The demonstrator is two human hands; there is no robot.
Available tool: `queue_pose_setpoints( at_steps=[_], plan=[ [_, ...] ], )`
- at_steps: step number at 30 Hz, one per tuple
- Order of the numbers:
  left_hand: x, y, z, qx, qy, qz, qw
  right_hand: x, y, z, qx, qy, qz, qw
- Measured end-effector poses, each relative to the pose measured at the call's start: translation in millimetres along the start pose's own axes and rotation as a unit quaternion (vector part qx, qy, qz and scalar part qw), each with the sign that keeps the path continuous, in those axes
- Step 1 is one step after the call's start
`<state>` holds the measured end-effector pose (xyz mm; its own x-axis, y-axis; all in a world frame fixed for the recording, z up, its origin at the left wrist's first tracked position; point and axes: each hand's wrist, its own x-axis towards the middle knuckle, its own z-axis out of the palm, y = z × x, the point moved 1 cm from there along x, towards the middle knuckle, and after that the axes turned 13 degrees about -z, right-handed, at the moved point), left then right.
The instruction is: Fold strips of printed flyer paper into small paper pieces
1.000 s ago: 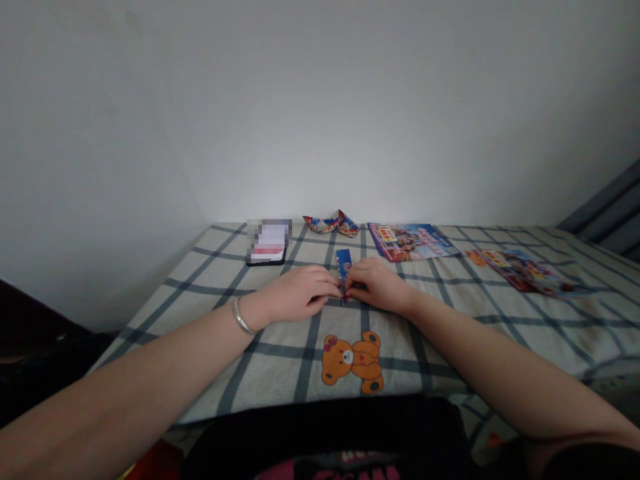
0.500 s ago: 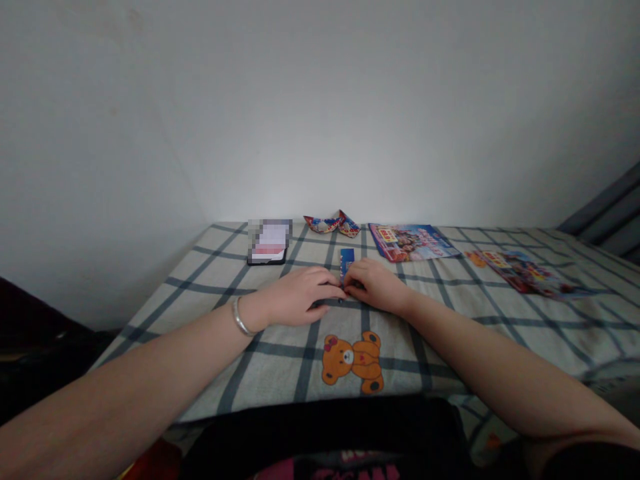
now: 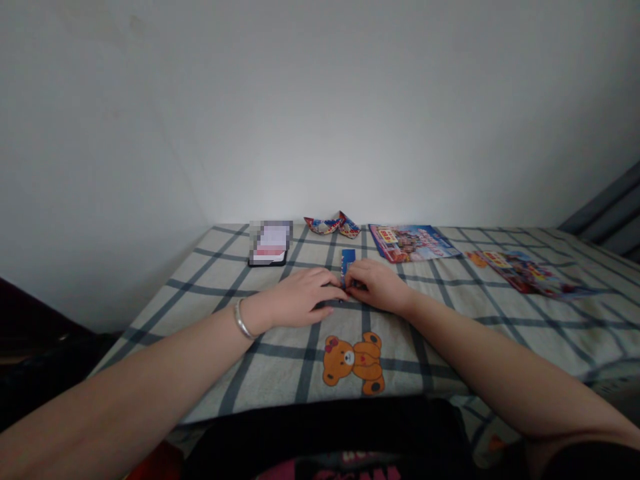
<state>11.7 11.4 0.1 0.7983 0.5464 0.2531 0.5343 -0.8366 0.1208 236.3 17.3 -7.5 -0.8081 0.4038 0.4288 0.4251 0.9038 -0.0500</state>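
A small blue strip of printed paper (image 3: pixel 348 259) lies on the checked cloth (image 3: pixel 280 373), its near end hidden under my fingers. My right hand (image 3: pixel 376 285) rests over that end, fingers curled and pressed onto the paper. From the left, my left hand (image 3: pixel 305 297) reaches in with its index fingertip at the paper's near edge, touching or almost touching my right fingers. Its thumb is apart from the other fingers, and nothing shows between them. A silver bangle (image 3: pixel 243 320) circles my left wrist.
A phone (image 3: pixel 271 243) lies at the back left. Folded printed paper pieces (image 3: pixel 333 224) sit near the wall (image 3: pixel 320 120). To the right are a stack of colourful leaflets (image 3: pixel 415 243) and another leaflet (image 3: pixel 530 273). A printed bear (image 3: pixel 353 362) decorates the cloth near the front.
Both hands hold nearly the same place over the paper. The whole view has shifted very slightly.
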Motion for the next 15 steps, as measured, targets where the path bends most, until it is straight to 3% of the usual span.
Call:
queue_pose_setpoints(
  at_steps=[5,15],
  plan=[
    [0,0,-0.6,0.009,-0.003,0.006,1.0,-4,-2,-12,0.044,-0.004,-0.072,0.996],
    [0,2,-3.2,0.015,-0.017,-0.002,1.0,-3,-4,-21,-0.028,-0.054,-0.14,0.988]
  ],
)
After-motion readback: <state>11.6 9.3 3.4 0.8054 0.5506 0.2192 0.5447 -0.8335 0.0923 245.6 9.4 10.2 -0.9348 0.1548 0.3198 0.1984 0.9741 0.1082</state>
